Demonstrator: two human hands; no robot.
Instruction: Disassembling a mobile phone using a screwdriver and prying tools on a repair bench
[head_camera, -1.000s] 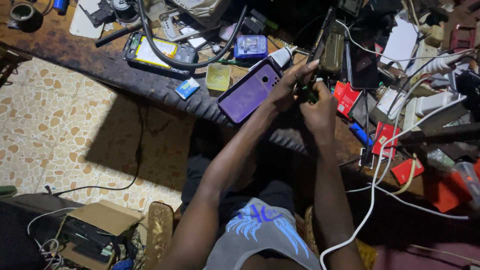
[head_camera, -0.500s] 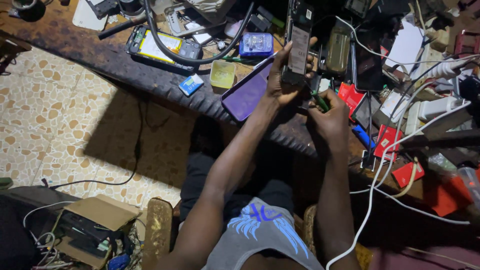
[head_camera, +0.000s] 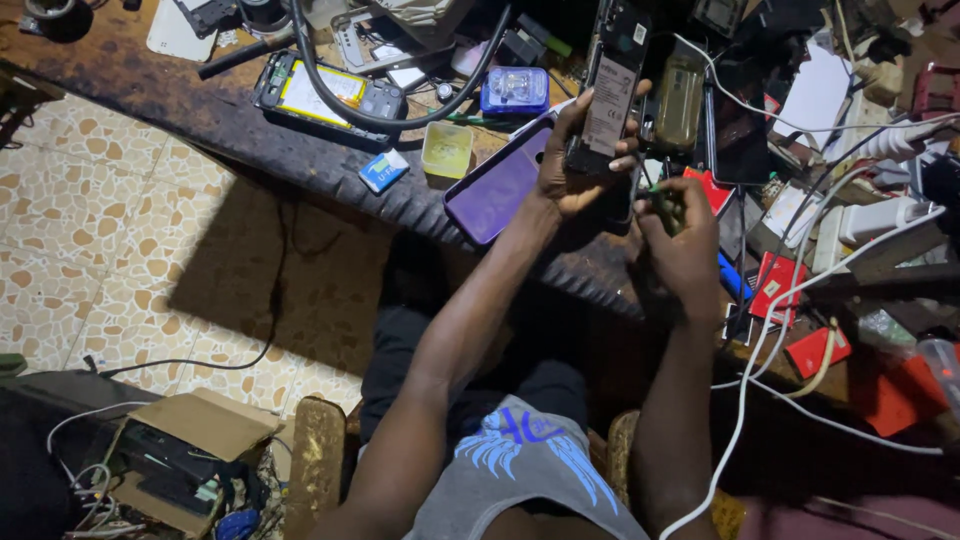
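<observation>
My left hand (head_camera: 570, 165) grips an opened black phone (head_camera: 608, 85) with its back cover off, held upright above the workbench. My right hand (head_camera: 680, 250) is closed around a small green-handled tool (head_camera: 662, 203), just below and to the right of the phone. A purple phone back cover (head_camera: 492, 190) lies on the bench edge right beside my left wrist.
The dark wooden workbench (head_camera: 200, 105) is crowded: an opened phone with a yellow battery (head_camera: 325, 92), a thick black cable (head_camera: 400, 115), a blue box (head_camera: 514, 88), a small yellow container (head_camera: 447, 150), red packets (head_camera: 778, 280) and white cables (head_camera: 780, 330). A cardboard box (head_camera: 190, 450) sits on the tiled floor.
My left hand has lifted the opened phone from bench level up in front of me. My right hand has dropped slightly below it with the tool.
</observation>
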